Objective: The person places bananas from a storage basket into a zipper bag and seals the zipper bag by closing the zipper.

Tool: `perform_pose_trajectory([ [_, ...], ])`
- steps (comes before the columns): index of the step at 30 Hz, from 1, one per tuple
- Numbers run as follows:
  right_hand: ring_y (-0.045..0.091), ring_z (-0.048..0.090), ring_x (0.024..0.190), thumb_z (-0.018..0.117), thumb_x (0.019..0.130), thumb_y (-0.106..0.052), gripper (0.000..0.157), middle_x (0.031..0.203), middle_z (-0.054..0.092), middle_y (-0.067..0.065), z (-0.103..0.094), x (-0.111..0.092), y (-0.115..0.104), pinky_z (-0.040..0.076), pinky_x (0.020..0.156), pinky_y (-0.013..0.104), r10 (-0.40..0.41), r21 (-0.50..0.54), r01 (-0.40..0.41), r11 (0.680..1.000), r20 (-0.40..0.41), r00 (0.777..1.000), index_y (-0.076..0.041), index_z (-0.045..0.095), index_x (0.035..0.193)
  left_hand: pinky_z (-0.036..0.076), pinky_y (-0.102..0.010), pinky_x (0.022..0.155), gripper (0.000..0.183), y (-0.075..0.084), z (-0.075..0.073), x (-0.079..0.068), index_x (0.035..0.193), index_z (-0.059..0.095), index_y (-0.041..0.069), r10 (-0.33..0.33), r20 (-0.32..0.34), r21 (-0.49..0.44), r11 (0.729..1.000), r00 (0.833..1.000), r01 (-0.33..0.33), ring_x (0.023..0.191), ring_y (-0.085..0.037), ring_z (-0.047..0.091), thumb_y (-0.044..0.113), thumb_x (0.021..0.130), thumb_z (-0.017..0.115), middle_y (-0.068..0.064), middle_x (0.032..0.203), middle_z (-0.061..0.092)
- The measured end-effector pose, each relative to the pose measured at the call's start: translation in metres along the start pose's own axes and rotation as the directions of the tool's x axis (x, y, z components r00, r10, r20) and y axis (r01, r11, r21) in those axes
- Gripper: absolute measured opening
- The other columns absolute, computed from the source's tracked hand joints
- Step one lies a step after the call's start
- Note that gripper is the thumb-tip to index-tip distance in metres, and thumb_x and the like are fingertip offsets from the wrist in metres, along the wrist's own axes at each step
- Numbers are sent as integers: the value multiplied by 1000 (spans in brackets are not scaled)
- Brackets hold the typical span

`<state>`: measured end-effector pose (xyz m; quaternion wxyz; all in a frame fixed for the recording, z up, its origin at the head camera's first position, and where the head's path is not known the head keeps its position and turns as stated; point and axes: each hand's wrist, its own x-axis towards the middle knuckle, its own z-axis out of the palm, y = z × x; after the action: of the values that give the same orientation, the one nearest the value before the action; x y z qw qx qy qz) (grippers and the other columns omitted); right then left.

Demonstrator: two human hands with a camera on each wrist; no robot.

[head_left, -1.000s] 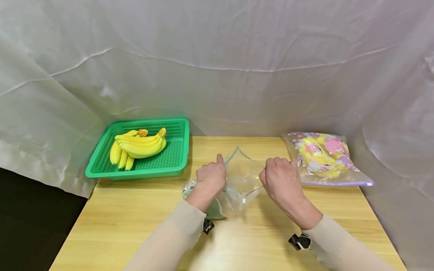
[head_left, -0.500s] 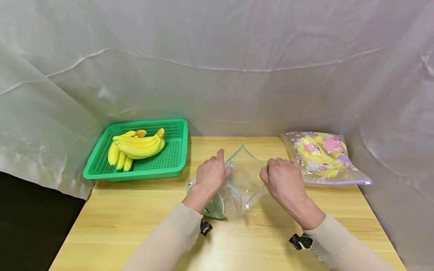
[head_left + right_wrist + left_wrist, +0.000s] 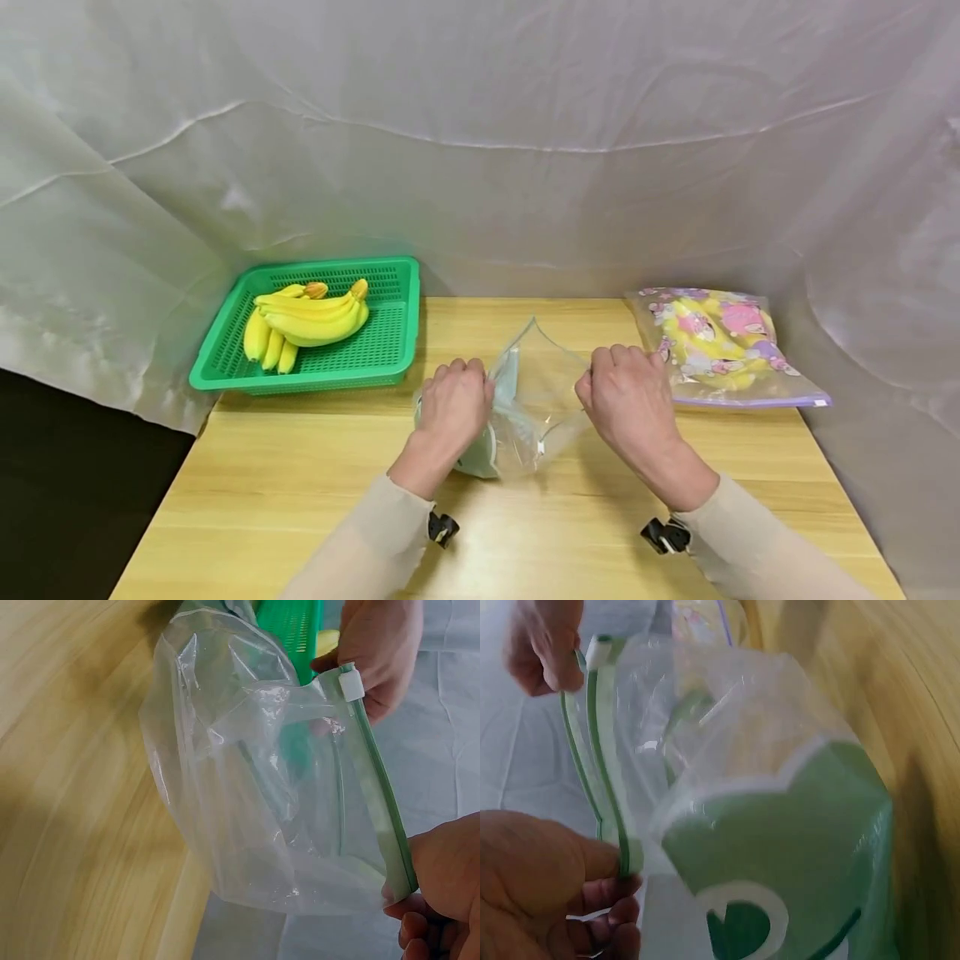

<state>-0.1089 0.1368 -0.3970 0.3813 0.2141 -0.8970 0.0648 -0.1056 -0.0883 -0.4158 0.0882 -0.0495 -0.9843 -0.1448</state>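
Partly hidden behind left hand (image 3: 453, 406), head view: green-printed clear bag (image 3: 519, 427).

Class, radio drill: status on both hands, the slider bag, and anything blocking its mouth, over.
Left hand, right hand pinching opposite sides. Slider bag open between them. Nothing seen blocking its mouth.

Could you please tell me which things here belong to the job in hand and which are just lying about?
In the job:
Clear bag with green zip, mouth held open
Left hand and right hand, gripping its edges

Apparently just lying about, untouched:
Green basket
Yellow bananas inside it
Patterned bag with purple zip
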Motion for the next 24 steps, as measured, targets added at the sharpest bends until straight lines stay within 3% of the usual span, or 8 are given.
perform_pose_trajectory([
  [3, 20, 28, 50, 47, 76, -9, 23, 59, 19, -5, 3, -2, 0, 22, 56, 32, -2, -13, 2, 1000, 15, 1000, -14, 30, 60, 40, -37, 67, 19, -3, 5, 2, 93, 62, 16, 3, -34, -23, 1000, 999, -4, 80, -23, 52, 35, 95, 60, -1, 87, 60],
  [5, 20, 28, 50, 47, 76, -10, 23, 60, 19, -5, 4, -3, 0, 23, 56, 32, 4, -16, -3, 1000, 21, 1000, -14, 30, 61, 38, -36, 67, 17, -3, 6, 4, 90, 61, 16, 41, -97, -21, 999, 994, -43, 78, -24, 49, 33, 94, 59, 0, 84, 57],
  [9, 20, 28, 50, 47, 75, -9, 24, 59, 19, -5, 4, -5, 1, 23, 56, 32, 11, -12, -11, 1000, 21, 1000, -15, 29, 60, 31, -33, 65, 14, -6, 16, 9, 80, 56, 14, 149, -176, 97, 986, 973, -133, 71, -23, 43, 22, 91, 56, 0, 73, 50],
  [13, 19, 27, 49, 46, 72, -9, 25, 58, 18, -6, 5, -5, -2, 22, 54, 33, -4, -6, 4, 1000, 22, 1000, -17, 26, 60, 28, -32, 64, 14, -15, 32, 11, 79, 55, 12, 202, -143, 179, 968, 969, -176, 70, -22, 43, 18, 91, 56, -1, 70, 48],
  [16, 19, 27, 49, 46, 72, -9, 25, 58, 19, -5, 6, -4, -5, 24, 53, 33, -14, -7, 14, 1000, 22, 1000, -17, 26, 60, 30, -33, 66, 17, -20, 34, 10, 80, 55, 13, 178, -93, 130, 978, 980, -165, 72, -23, 44, 22, 94, 55, -1, 73, 50],
  [20, 19, 27, 49, 45, 72, -9, 23, 57, 19, -5, 5, -3, -5, 24, 54, 33, -3, -9, 3, 1000, 21, 1000, -17, 27, 60, 32, -34, 70, 22, -17, 24, 10, 88, 57, 17, 117, -33, 2, 993, 993, -117, 77, -21, 46, 37, 96, 56, 2, 81, 54],
  [24, 19, 26, 49, 46, 71, -9, 24, 57, 19, -5, 4, -2, -5, 21, 54, 32, 17, -8, -17, 1000, 14, 1000, -17, 27, 59, 31, -33, 72, 32, -7, 10, 9, 99, 59, 17, 106, -14, -69, 992, 994, -107, 81, -20, 46, 49, 94, 58, 3, 87, 57],
])
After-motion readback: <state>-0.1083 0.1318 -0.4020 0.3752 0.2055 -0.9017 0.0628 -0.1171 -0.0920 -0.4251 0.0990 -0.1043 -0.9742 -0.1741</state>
